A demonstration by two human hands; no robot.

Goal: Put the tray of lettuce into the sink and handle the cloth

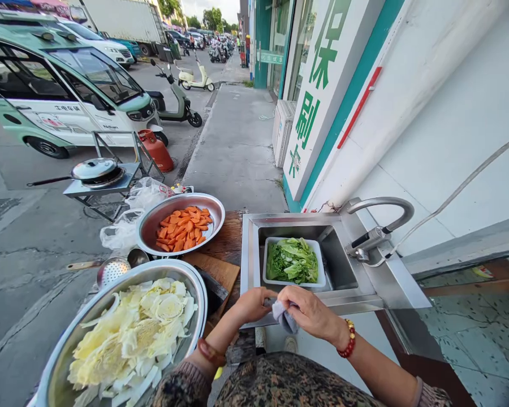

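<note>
In front of the sink, my right hand (307, 308) is closed around a bunched grey cloth (285, 319) that hangs below its fingers. Close beside it, my left hand (253, 303) has its fingers curled, with a bit of the grey cloth at their tips. Just beyond both hands, a white plastic tray (321, 278) of green lettuce leaves (293, 260) sits inside the steel sink (339, 265). Sliced cabbage (131, 333) fills a large metal basin (200, 294) near my left forearm. Behind it, carrot slices (184, 229) lie in another metal basin (214, 212).
A faucet (375, 232) curves over the sink's right side. On the wooden table, a cutting board (220, 274) lies partly under a dark blade-like object. A skimmer (112, 271) is left of the basins. Farther off stand a lidded pan (94, 168) and a red gas cylinder (156, 151).
</note>
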